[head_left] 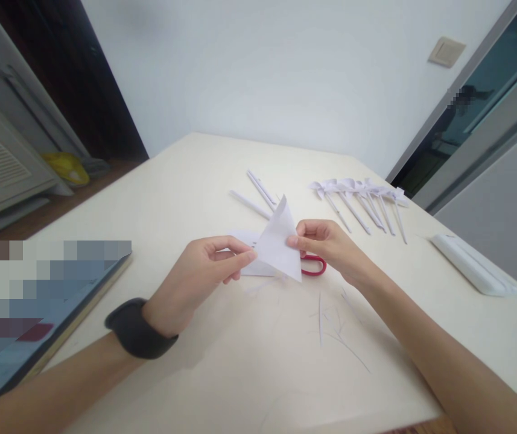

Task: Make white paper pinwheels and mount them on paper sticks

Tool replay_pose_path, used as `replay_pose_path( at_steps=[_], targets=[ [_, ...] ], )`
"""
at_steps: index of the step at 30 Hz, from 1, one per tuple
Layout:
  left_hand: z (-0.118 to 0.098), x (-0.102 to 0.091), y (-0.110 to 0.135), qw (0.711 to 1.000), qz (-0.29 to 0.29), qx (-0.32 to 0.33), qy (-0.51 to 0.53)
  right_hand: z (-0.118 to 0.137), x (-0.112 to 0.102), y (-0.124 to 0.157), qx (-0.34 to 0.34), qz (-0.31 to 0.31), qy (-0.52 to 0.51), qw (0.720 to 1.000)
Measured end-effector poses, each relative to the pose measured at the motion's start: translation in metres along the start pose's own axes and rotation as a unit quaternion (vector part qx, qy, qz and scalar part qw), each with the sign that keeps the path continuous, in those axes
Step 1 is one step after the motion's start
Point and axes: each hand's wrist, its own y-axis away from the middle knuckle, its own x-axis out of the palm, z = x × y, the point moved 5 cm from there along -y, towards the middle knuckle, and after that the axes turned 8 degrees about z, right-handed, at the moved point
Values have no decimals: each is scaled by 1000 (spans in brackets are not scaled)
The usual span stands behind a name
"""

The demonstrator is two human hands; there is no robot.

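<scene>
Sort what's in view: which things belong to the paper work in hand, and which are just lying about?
Likely in the job: held paper, red-handled scissors, rolled paper sticks, paper pinwheels.

Likely lying about: thin paper scraps, long white object, crumpled yellow item; tablet, role unclear.

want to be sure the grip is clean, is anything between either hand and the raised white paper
Nothing visible: the left hand pinches the raised white paper at its left corner, the right hand at its right edge. The red loop shows beyond that right edge, not in between.
</scene>
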Motion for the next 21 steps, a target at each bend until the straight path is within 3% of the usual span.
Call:
replay_pose_path(
  at_steps=[21],
  targets=[
    [6,-2,-4,999,7,5,-33,1,-3,-1,-18,-33,-23,999]
  ],
)
